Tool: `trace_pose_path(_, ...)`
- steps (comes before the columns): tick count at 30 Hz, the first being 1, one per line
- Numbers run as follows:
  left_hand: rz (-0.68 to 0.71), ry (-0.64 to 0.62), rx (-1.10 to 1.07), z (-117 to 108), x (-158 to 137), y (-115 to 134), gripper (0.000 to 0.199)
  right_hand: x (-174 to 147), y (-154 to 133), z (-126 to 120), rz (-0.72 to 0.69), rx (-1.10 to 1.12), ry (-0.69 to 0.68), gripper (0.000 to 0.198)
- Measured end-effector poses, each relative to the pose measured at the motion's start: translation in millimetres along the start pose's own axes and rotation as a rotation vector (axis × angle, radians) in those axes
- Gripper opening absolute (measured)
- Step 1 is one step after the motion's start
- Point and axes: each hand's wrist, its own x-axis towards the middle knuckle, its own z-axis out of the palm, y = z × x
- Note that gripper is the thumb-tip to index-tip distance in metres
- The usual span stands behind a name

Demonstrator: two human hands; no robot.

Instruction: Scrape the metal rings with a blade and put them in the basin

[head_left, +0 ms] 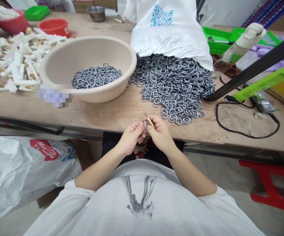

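Note:
My left hand (132, 135) pinches a grey ring (145, 125) between thumb and fingers, just off the table's front edge. Close beside it, my right hand (159, 131) grips a slim pointed tool with a pale handle (150, 121), its thin tip pointing up and left; the exact kind of tool is too small to tell. A big heap of grey rings (176, 82) spills from a white sack (171, 36) beyond my right hand. More such rings (96, 77) lie inside a beige basin (90, 44) to the left of the heap.
White plastic pieces (16, 62) are piled at the left, near a red bowl (54, 27). A dark slanted post (252, 67), a black cable (245, 134) and a spray bottle (240, 46) stand or lie at the right. A red stool (272, 186) is on the floor.

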Motion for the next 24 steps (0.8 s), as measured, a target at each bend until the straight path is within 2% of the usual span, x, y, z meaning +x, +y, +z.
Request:
trace_pose_path(3,-0.001,0.004,-0.007,0.2,1.5,0.6,0.056,0.3,-4.4,0.6,-0.014,0.149,-0.048,0.034)
trace_pose_path(8,-0.045,-0.002,-0.030,3.4,1.4,-0.3,0.056,0.5,-3.7,3.2,0.053,0.242,-0.072,0.041)
trace_pose_path(12,-0.053,0.012,-0.058,3.8,1.3,1.2,0.055,0.3,0.3,3.5,0.048,0.213,-0.046,0.042)
trace_pose_path(24,-0.070,0.065,-0.117,-0.4,2.6,3.3,0.052,-1.6,3.7,-1.2,-0.090,0.112,-0.005,0.031)
